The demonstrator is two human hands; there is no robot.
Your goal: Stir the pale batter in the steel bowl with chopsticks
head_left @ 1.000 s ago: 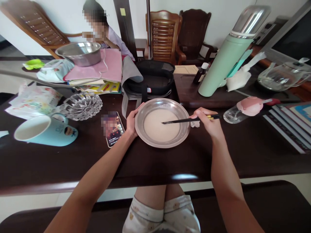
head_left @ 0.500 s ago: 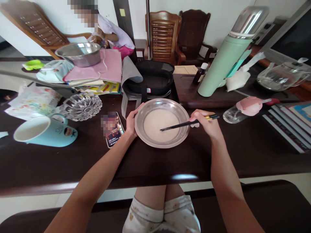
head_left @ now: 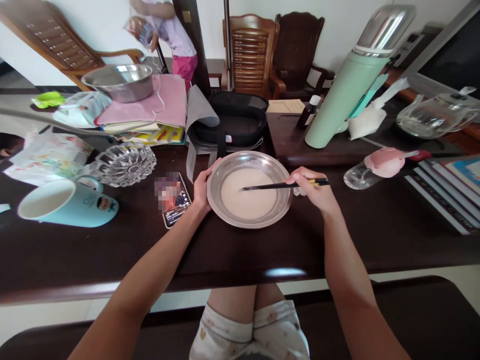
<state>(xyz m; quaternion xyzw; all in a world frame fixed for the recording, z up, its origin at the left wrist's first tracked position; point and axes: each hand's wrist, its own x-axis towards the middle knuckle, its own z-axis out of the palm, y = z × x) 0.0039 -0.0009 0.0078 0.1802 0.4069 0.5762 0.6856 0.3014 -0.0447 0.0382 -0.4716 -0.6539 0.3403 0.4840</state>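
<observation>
A round steel bowl (head_left: 215,205) with a wide rim sits on the dark table in front of me, holding a milky, off-white liquid (head_left: 249,200). My left hand (head_left: 201,189) grips the bowl's left rim, its fingers partly hidden beneath the edge. On the other side, my right hand (head_left: 308,186) is closed around black chopsticks (head_left: 268,186) with yellow-marked ends. Their tips dip into the liquid near the bowl's middle. Just left of my left hand lies a phone (head_left: 178,205) with a lit screen.
Left stand a light-blue mug (head_left: 80,205), a glass dish (head_left: 123,162) and a steel basin (head_left: 120,82) on papers. Behind the bowl lies a black case (head_left: 232,120). Right are a green thermos (head_left: 348,90), a pink-topped bottle (head_left: 378,167) and books (head_left: 446,195). A person (head_left: 170,35) stands beyond the table.
The chopsticks have swung across the liquid, their tips moving left and farther from me, and my right hand shifted slightly left. The person behind has risen from a bent posture.
</observation>
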